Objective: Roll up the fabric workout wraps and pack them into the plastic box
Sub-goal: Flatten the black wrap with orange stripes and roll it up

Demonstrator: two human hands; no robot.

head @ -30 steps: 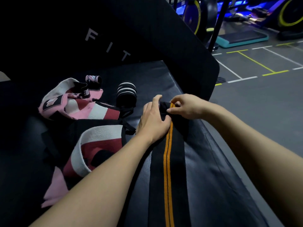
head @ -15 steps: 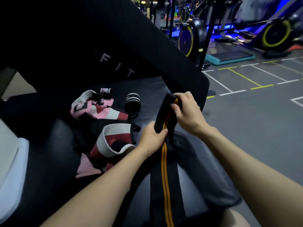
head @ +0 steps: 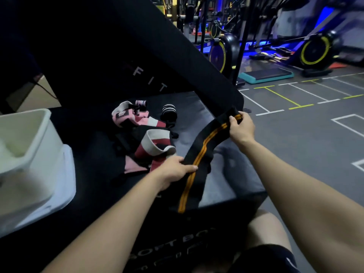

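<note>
Black wrap (head: 199,154) stretched diagonally, near-left to far-right; right hand (head: 240,129) pinching far end; left hand (head: 175,170) gripping its middle.

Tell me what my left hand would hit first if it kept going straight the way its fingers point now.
The left hand points right across the black wrap with orange stripes, which its fingers already hold. Beyond that wrap lies only bare black pad, though depth is hard to judge.

On the padded box (head: 197,107), the plastic box (head: 31,146) sits left, loose wraps (head: 151,142) centre, a rolled wrap (head: 169,113) behind them, the long wrap (head: 199,160) right.
</note>
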